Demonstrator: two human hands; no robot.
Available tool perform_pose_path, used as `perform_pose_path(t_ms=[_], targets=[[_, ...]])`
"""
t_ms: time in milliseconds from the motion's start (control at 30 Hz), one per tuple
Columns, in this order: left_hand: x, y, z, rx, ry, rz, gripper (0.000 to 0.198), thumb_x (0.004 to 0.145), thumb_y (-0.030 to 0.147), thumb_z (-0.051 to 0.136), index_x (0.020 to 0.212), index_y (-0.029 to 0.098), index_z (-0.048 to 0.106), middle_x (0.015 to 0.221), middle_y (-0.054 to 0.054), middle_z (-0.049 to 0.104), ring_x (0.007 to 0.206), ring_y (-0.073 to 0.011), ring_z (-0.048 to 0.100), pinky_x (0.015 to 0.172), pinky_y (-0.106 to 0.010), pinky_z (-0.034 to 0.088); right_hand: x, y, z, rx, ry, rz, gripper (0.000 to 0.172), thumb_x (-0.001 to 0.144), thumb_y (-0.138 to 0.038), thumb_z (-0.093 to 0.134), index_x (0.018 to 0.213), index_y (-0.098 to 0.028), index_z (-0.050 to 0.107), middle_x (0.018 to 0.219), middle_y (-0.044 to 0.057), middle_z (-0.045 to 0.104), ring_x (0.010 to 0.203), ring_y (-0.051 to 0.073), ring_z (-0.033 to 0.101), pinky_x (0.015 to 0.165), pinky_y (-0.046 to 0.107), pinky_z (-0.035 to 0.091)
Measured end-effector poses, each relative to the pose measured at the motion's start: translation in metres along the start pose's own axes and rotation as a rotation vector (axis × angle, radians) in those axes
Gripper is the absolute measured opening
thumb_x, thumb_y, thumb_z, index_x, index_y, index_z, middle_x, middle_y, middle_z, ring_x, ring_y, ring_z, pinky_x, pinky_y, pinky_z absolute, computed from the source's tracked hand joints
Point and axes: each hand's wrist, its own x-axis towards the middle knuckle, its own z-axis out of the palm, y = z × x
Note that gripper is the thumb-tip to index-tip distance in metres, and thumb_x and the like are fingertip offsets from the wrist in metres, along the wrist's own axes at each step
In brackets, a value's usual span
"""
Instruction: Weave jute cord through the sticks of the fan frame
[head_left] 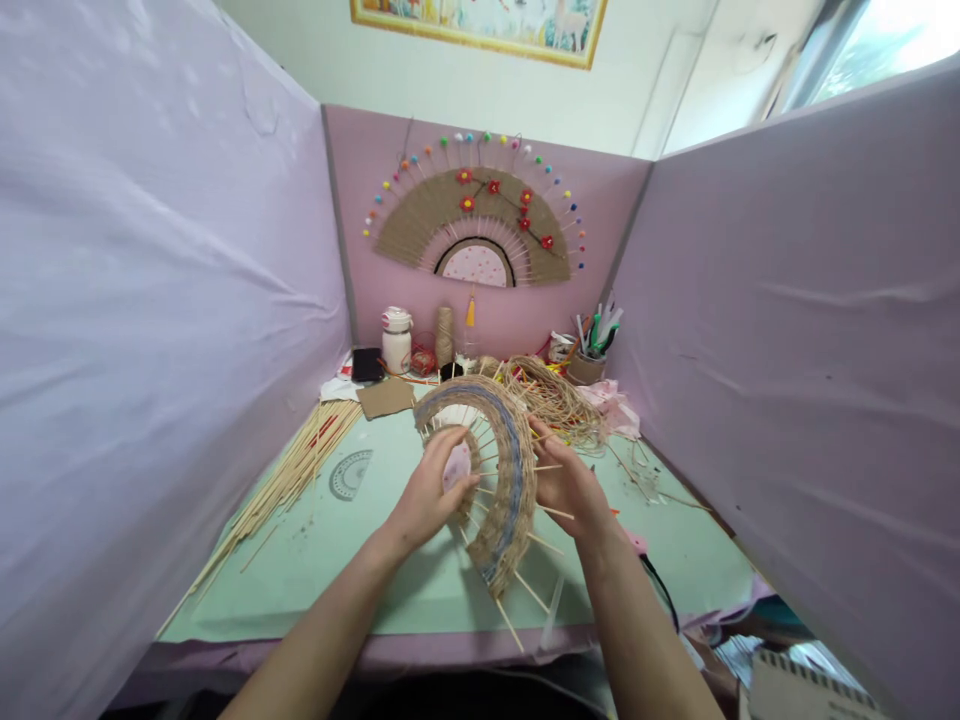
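Note:
A half-round fan point(504, 480) woven from brown twine on thin wooden sticks, with a blue band along its middle, is held up tilted over the table. My left hand point(435, 490) grips its small inner half-disc, thumb on the front face near the patterned patch. Behind the outer edge, on the right, is my right hand point(566, 480), its fingers partly hidden by the weave and sticks. Whether those fingers close on the fan or only support it is hard to see. Bare stick ends poke out past the outer rim.
Long sticks point(300, 470) and a protractor point(350, 475) lie left on the green tabletop point(300, 580). Behind are cardboard point(386, 398), a white bottle point(397, 340), a twine spool point(445, 335), loose twine point(559, 400) and a tool pot point(586, 368). A finished fan point(420, 220) hangs on the back panel.

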Motion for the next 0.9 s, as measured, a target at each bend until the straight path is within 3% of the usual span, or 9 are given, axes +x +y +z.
perform_pose_path(t_ms=[133,233,333,433,533,633,800,900], targets=[[-0.015,-0.023,0.007,0.013,0.035,-0.131,0.043,0.080,0.029,0.062,0.122,0.020,0.056,0.130,-0.014,0.053,0.125,-0.0276,0.044,0.109,-0.046,0.029,-0.001,0.003,-0.011,0.064,0.012,0.015,0.043,0.072,-0.025,0.060,0.115,-0.031,0.056,0.105,0.000,0.067,0.075,0.017,0.064,0.061,0.028,0.050],[-0.023,-0.024,0.006,-0.070,0.277,-0.333,0.036,0.075,0.026,0.067,0.111,0.021,0.060,0.124,-0.011,0.055,0.122,-0.0264,0.046,0.106,-0.045,0.032,-0.005,0.006,-0.014,0.098,0.037,0.017,0.053,0.066,-0.014,0.057,0.117,-0.032,0.055,0.109,-0.001,0.065,0.076,0.016,0.064,0.062,0.028,0.050],[-0.035,-0.012,0.003,-0.336,0.499,-0.642,0.039,0.072,0.024,0.071,0.108,0.023,0.058,0.128,-0.010,0.052,0.126,-0.0247,0.043,0.105,-0.042,0.034,-0.009,0.006,-0.013,0.173,0.079,0.005,0.062,0.061,-0.006,0.055,0.118,-0.032,0.055,0.114,-0.002,0.064,0.081,0.016,0.063,0.064,0.027,0.050],[-0.048,0.005,0.002,-0.785,0.603,-0.831,0.038,0.075,0.015,0.067,0.110,0.023,0.055,0.124,-0.009,0.056,0.121,-0.0207,0.051,0.101,-0.035,0.040,-0.011,0.005,-0.012,0.234,0.111,-0.005,0.065,0.060,-0.004,0.055,0.119,-0.032,0.055,0.114,-0.002,0.064,0.081,0.015,0.062,0.064,0.026,0.050],[-0.050,0.013,0.003,-1.208,0.454,-0.990,0.025,0.081,0.013,0.057,0.106,0.011,0.056,0.104,-0.016,0.066,0.099,-0.0228,0.065,0.089,-0.035,0.050,-0.015,0.007,-0.013,0.257,0.116,-0.014,0.062,0.062,-0.006,0.055,0.119,-0.032,0.056,0.116,-0.002,0.063,0.078,0.014,0.061,0.063,0.026,0.049],[-0.039,0.009,0.008,-1.461,0.239,-1.103,0.035,0.088,0.027,0.051,0.113,0.002,0.056,0.098,-0.021,0.069,0.091,-0.0269,0.068,0.082,-0.038,0.054,-0.021,0.011,-0.015,0.249,0.096,-0.013,0.058,0.064,-0.008,0.054,0.117,-0.031,0.057,0.120,-0.002,0.061,0.078,0.015,0.061,0.065,0.028,0.050],[-0.011,0.000,0.014,-1.393,0.361,-1.077,0.041,0.090,0.016,0.050,0.130,0.006,0.047,0.087,-0.014,0.073,0.072,-0.0201,0.071,0.068,-0.031,0.058,-0.028,0.014,-0.018,0.269,0.103,-0.048,0.054,0.065,-0.014,0.058,0.116,-0.032,0.059,0.124,-0.002,0.060,0.090,0.018,0.062,0.073,0.032,0.050],[0.004,0.004,0.002,-1.351,0.373,-0.942,0.043,0.089,0.011,0.050,0.131,0.009,0.048,0.089,-0.011,0.074,0.076,-0.0206,0.071,0.078,-0.036,0.058,-0.029,0.009,-0.021,0.291,0.072,-0.107,0.045,0.070,-0.029,0.061,0.115,-0.031,0.060,0.125,0.000,0.059,0.101,0.022,0.060,0.082,0.037,0.049]])
